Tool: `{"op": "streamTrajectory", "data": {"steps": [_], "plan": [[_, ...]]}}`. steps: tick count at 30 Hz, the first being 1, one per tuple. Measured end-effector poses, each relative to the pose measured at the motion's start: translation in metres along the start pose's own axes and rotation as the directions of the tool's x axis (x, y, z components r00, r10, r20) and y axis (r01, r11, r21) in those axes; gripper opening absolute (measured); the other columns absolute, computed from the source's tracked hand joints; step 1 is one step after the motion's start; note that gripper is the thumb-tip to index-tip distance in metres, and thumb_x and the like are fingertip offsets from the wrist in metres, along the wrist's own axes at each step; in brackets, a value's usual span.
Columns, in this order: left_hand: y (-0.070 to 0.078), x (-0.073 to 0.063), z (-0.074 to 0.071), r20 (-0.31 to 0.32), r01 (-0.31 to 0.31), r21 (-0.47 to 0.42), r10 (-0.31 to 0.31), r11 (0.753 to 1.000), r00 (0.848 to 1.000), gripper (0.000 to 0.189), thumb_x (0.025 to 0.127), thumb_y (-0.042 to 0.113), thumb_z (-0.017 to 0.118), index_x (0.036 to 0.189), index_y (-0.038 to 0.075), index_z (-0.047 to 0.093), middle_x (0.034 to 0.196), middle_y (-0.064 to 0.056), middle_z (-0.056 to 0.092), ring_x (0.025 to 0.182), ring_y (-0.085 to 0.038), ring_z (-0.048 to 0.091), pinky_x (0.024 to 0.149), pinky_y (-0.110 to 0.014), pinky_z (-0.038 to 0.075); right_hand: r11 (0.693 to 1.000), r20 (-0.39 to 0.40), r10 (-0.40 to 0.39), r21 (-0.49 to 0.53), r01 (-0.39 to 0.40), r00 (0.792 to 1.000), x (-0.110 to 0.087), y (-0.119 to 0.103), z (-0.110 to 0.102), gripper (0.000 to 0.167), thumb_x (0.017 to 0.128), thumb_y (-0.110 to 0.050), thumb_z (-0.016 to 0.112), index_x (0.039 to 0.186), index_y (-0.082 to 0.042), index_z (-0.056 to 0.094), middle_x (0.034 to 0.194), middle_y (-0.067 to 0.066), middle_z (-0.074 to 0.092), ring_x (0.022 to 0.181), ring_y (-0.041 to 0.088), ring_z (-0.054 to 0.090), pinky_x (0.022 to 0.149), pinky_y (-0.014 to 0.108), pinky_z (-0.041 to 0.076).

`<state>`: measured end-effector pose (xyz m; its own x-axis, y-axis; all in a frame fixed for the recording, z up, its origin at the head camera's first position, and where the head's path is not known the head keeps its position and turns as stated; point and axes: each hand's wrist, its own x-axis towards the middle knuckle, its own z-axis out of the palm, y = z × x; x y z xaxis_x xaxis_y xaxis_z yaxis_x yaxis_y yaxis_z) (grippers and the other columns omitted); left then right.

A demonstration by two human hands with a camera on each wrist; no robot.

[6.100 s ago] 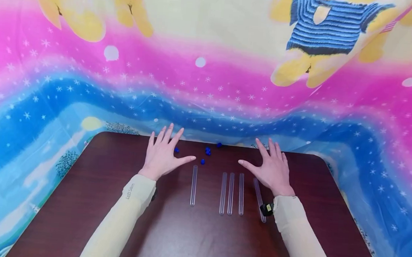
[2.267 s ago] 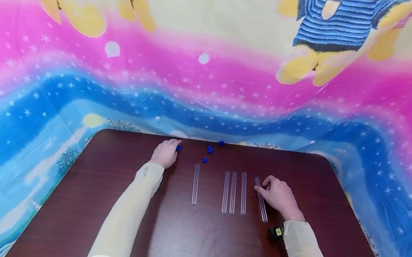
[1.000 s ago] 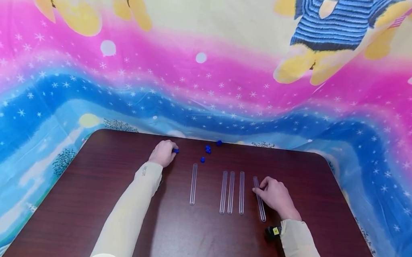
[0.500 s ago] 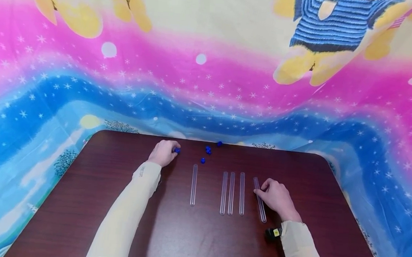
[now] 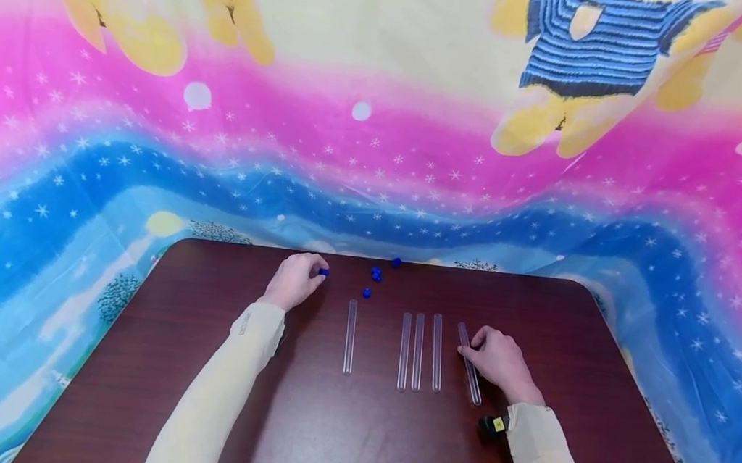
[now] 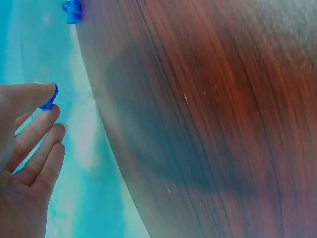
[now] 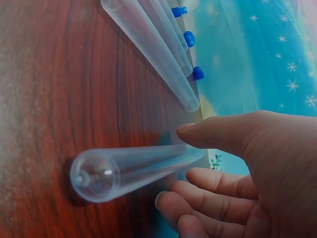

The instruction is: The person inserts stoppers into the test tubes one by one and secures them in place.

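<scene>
My left hand (image 5: 291, 281) is at the far left part of the table, pinching a small blue stopper (image 5: 323, 272) between thumb and index finger. In the left wrist view, that stopper (image 6: 49, 101) shows at the thumb tip, while the other fingers are loosely bent. My right hand (image 5: 500, 354) has its thumb and index finger on either side of the upper part of a clear plastic test tube (image 5: 473, 385). This tube lies slanted on the table, its rounded end toward me. The right wrist view shows the tube (image 7: 143, 166) between thumb and fingertips.
Three parallel test tubes (image 5: 417, 353) lie left of my right hand, and another test tube (image 5: 350, 337) lies farther left. Several blue stoppers (image 5: 376, 274) sit near the back edge of the dark wooden table (image 5: 355, 434). A printed cloth (image 5: 375, 181) hangs behind it.
From spread above the table, my hands have come down to the stopper and the slanted tube. Over the last second, my left hand and its stopper have shifted slightly right; the right hand stays put.
</scene>
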<state>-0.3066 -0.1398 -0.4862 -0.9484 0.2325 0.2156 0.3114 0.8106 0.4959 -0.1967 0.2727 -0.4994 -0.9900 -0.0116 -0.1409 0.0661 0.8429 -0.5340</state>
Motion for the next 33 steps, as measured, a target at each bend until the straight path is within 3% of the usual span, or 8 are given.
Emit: {"op": "streamTrajectory", "data": {"steps": [16,33], "plan": [[0.023,-0.021,-0.008,-0.107,-0.112,-0.029,0.108,0.993,0.988,0.021,0.092,0.013,0.079,0.112,0.009,0.076,0.1,-0.005,0.066,0.091,-0.023,0.062,0.087,-0.04,0.053,0.999,0.025,0.033,0.035,-0.034,0.999,-0.003,-0.002,0.004,0.024,0.092,-0.02,0.078,0.097,-0.003,0.061,0.069,0.006,0.058,0.056,0.02,0.055,0.054,0.033,0.051],[0.024,-0.026,-0.011,-0.195,-0.147,-0.078,0.129,0.986,0.972,0.021,0.092,0.01,0.078,0.112,0.003,0.076,0.102,-0.008,0.069,0.094,-0.024,0.064,0.084,-0.039,0.054,1.0,0.0,0.021,0.02,-0.021,1.0,-0.004,-0.006,0.001,0.02,0.095,-0.022,0.071,0.094,-0.004,0.062,0.07,0.006,0.059,0.057,0.019,0.056,0.053,0.033,0.049]]}}
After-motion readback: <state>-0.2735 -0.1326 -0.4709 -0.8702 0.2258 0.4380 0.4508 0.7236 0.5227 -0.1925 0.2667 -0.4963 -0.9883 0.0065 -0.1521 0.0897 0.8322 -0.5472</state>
